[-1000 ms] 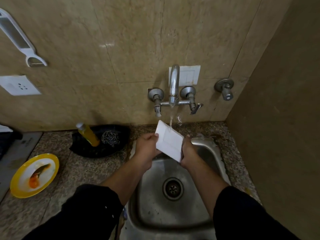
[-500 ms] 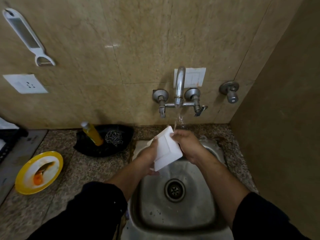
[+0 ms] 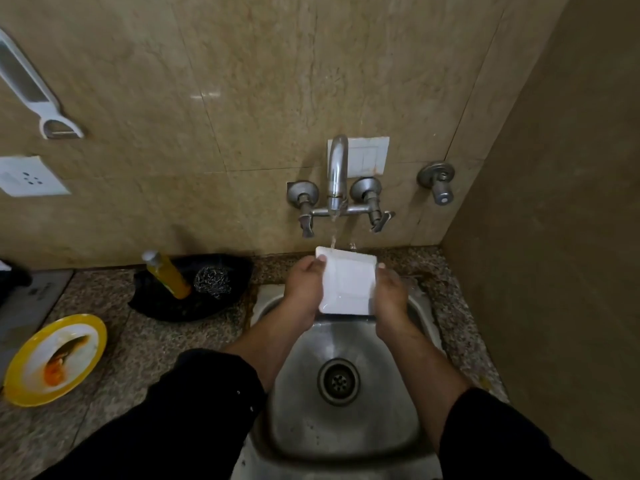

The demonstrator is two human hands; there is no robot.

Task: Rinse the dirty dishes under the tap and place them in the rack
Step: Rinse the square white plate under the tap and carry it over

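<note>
Two hands are shown holding a white square dish [image 3: 348, 284] above the sink [image 3: 304, 424], directly beneath the tap [image 3: 337, 168]. The left hand [image 3: 304, 284] is closed on the dish's left edge, its thumb laid over the upper corner; the right hand [image 3: 391, 294] is closed on the right edge, with a fingertip showing at the far corner. The dish is held nearly level, hollow side up, clear of the basin. A thin water stream [image 3: 333, 233] is seen falling from the spout onto the far edge of the dish. The drain [image 3: 338, 381] lies below, between the two forearms, which are covered by black sleeves [image 3: 194, 420] up to mid-arm.

On the granite counter [image 3: 138, 348] to the left, a yellow plate [image 3: 98, 332] bearing orange food residue is seen, well apart from the sink. Nearer the wall, a black tray [image 3: 162, 308] is occupied by a yellow bottle [image 3: 169, 275] and a steel scourer [image 3: 213, 282]. A white peeler [image 3: 41, 95], a socket [image 3: 27, 176] and a switch plate [image 3: 369, 157] are mounted on the tiled wall. No rack can be made out.
</note>
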